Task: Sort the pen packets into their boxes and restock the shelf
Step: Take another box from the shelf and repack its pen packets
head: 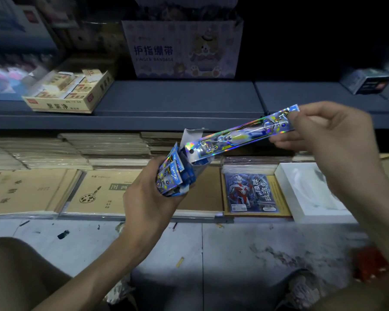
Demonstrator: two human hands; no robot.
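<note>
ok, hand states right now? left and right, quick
Left hand: closed, gripping the blue pen box.
Right hand: closed, pinching the top end of a holographic pen packet.

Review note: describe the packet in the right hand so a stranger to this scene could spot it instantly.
In front of the dark grey shelf, the right hand pinches the top end of a long, narrow holographic pen packet that slants down to the blue box gripped by the left hand. Unlike the packets bunched in that box, it shows full length.
</note>
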